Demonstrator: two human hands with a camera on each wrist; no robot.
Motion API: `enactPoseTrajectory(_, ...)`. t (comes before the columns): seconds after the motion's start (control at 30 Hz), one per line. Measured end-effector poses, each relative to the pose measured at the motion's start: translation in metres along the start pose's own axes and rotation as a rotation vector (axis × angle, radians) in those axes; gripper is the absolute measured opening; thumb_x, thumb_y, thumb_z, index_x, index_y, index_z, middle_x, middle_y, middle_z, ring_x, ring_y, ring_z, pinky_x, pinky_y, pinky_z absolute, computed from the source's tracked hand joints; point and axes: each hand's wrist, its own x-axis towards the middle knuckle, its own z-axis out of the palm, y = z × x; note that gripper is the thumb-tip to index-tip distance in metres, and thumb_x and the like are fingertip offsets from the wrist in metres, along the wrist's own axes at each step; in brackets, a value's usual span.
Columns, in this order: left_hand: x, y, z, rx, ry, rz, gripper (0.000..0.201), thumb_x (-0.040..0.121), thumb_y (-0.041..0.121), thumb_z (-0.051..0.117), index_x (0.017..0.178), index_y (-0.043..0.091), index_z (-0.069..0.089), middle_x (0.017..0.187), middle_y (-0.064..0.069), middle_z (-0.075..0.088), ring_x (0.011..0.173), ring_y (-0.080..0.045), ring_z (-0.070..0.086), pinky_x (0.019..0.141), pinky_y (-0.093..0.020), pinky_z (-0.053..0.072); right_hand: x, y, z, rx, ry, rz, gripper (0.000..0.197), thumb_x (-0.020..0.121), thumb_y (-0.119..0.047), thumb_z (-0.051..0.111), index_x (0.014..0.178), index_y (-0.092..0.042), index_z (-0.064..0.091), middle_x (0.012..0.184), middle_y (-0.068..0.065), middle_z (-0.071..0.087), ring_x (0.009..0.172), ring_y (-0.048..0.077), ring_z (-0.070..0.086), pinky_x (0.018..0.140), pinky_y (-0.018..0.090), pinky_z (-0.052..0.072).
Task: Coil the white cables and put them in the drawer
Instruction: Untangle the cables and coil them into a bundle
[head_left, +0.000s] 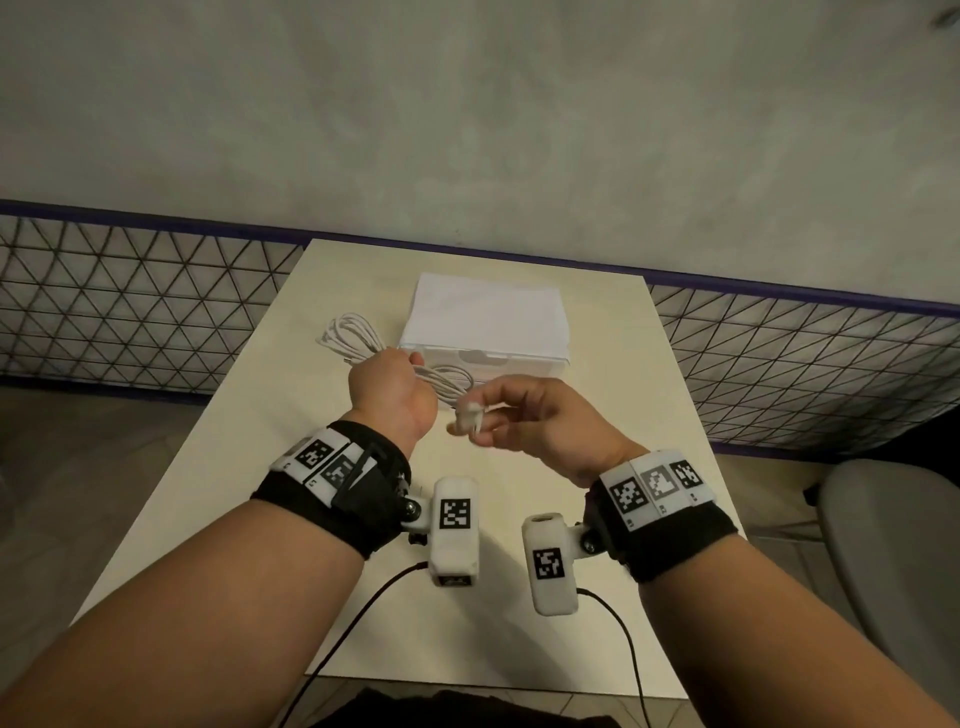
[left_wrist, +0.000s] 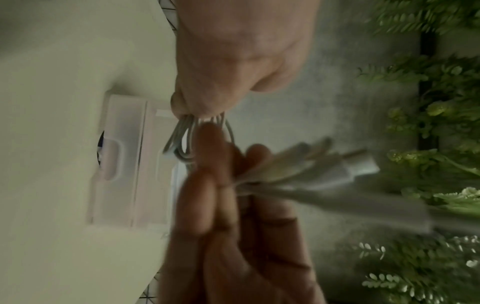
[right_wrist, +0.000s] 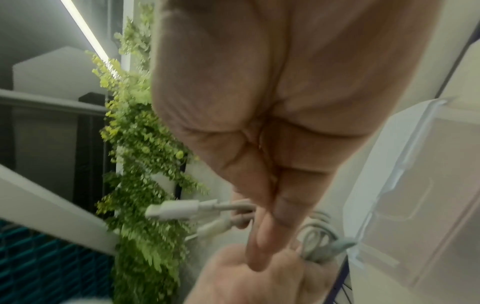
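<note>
White cables (head_left: 349, 336) hang in several loops above the cream table (head_left: 208, 493). My left hand (head_left: 408, 359) grips the bundle at its middle, so loops stick out to the left and a smaller loop (head_left: 448, 382) runs toward my right hand (head_left: 480, 415). The right hand pinches the white plug ends (head_left: 467, 420). In the left wrist view the left hand (left_wrist: 200, 111) holds the loops (left_wrist: 182, 142) and the plugs (left_wrist: 353, 167) jut from the right fingers (left_wrist: 207, 197). The translucent white drawer box (head_left: 485, 317) stands just behind, its drawer closed.
Wire mesh panels (head_left: 130, 296) run along both sides behind the table. A grey chair (head_left: 893, 561) sits at the right. Black leads (head_left: 358, 608) trail from the wrist cameras over the near table edge. Green plants (right_wrist: 140, 164) stand behind.
</note>
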Motion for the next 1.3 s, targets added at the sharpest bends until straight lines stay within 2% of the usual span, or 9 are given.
enactPoseTrajectory(0.1, -0.003, -0.007, 0.001, -0.104, -0.003, 0.002, 0.021, 0.094, 0.003, 0.040, 0.078, 0.007, 0.052, 0.083, -0.004, 0.052, 0.072, -0.012, 0.053, 0.059, -0.024, 0.045, 0.006, -0.005, 0.000, -0.175, 0.112, -0.037, 0.023, 0.085, 0.003, 0.062, 0.097, -0.016, 0.066, 0.089, 0.007, 0.073, 0.094, 0.020, 0.071, 0.087, 0.029, 0.056)
enactPoseTrajectory(0.23, -0.012, -0.019, 0.002, -0.103, -0.161, -0.033, 0.016, 0.096, 0.012, 0.044, 0.085, 0.007, 0.055, 0.076, -0.004, 0.051, 0.067, -0.014, 0.054, 0.056, -0.027, 0.049, 0.015, -0.010, 0.010, -0.449, 0.309, -0.094, 0.009, 0.083, -0.011, 0.068, 0.086, -0.020, 0.066, 0.070, -0.006, 0.066, 0.053, 0.004, 0.063, 0.056, 0.019, 0.052)
enactPoseTrajectory(0.4, -0.017, -0.022, 0.001, -0.204, -0.318, -0.068, 0.015, 0.094, 0.006, 0.040, 0.090, 0.009, 0.054, 0.082, -0.011, 0.051, 0.084, -0.027, 0.055, 0.072, -0.032, 0.050, 0.025, -0.011, 0.021, -0.484, 0.521, -0.113, 0.008, 0.079, -0.019, 0.071, 0.080, -0.015, 0.064, 0.075, 0.001, 0.069, 0.069, 0.018, 0.065, 0.067, 0.031, 0.054)
enactPoseTrajectory(0.57, -0.018, -0.026, -0.001, -0.217, -0.395, -0.098, 0.019, 0.098, 0.018, 0.037, 0.086, 0.012, 0.051, 0.078, -0.006, 0.046, 0.070, -0.016, 0.048, 0.049, -0.019, 0.049, 0.026, -0.004, 0.027, -0.502, 0.590, -0.067, 0.009, 0.081, -0.020, 0.068, 0.080, -0.011, 0.067, 0.079, 0.007, 0.072, 0.070, 0.021, 0.062, 0.066, 0.029, 0.049)
enactPoseTrajectory(0.8, -0.020, -0.023, -0.002, -0.133, -0.499, -0.168, 0.027, 0.100, 0.032, 0.034, 0.093, 0.012, 0.051, 0.075, -0.003, 0.051, 0.062, -0.012, 0.054, 0.055, -0.022, 0.051, 0.021, -0.007, 0.028, -0.644, 0.628, -0.069, 0.018, 0.080, -0.027, 0.068, 0.078, -0.010, 0.072, 0.083, 0.007, 0.072, 0.076, 0.024, 0.064, 0.067, 0.029, 0.048)
enactPoseTrajectory(0.9, -0.016, -0.025, -0.004, -0.109, -0.486, -0.172, 0.025, 0.099, 0.031, 0.036, 0.096, 0.011, 0.050, 0.077, -0.003, 0.048, 0.061, -0.013, 0.056, 0.053, -0.021, 0.050, 0.021, -0.010, 0.027, -0.709, 0.632, -0.059, 0.021, 0.078, -0.034, 0.071, 0.082, -0.014, 0.074, 0.093, -0.001, 0.054, 0.075, 0.015, 0.056, 0.062, 0.024, 0.042)
enactPoseTrajectory(1.07, -0.022, -0.024, -0.008, -0.029, -0.626, -0.165, 0.037, 0.095, 0.045, 0.036, 0.095, 0.010, 0.049, 0.077, -0.001, 0.053, 0.059, -0.010, 0.060, 0.053, -0.020, 0.051, 0.023, -0.009, 0.021, -0.510, 0.595, 0.042, 0.021, 0.070, -0.022, 0.079, 0.058, -0.019, 0.062, 0.062, -0.011, 0.056, 0.058, 0.008, 0.055, 0.061, 0.025, 0.045)
enactPoseTrajectory(1.2, -0.025, -0.023, -0.009, 0.185, -0.750, -0.027, 0.018, 0.098, 0.016, 0.041, 0.089, 0.007, 0.054, 0.070, -0.002, 0.066, 0.071, -0.014, 0.064, 0.072, -0.028, 0.050, 0.023, -0.006, 0.017, -0.409, 0.618, 0.012, 0.035, 0.068, -0.013, 0.077, 0.052, -0.018, 0.047, 0.052, -0.003, 0.054, 0.049, 0.013, 0.053, 0.054, 0.026, 0.047)
enactPoseTrajectory(1.3, -0.024, -0.021, -0.009, 0.236, -0.687, 0.005, 0.017, 0.098, 0.011, 0.040, 0.088, 0.008, 0.054, 0.070, -0.003, 0.061, 0.066, -0.015, 0.061, 0.061, -0.026, 0.054, 0.023, -0.008, 0.016, -0.396, 0.613, 0.013, 0.035, 0.069, -0.017, 0.078, 0.058, -0.015, 0.044, 0.054, -0.004, 0.056, 0.066, 0.011, 0.067, 0.064, 0.029, 0.054)
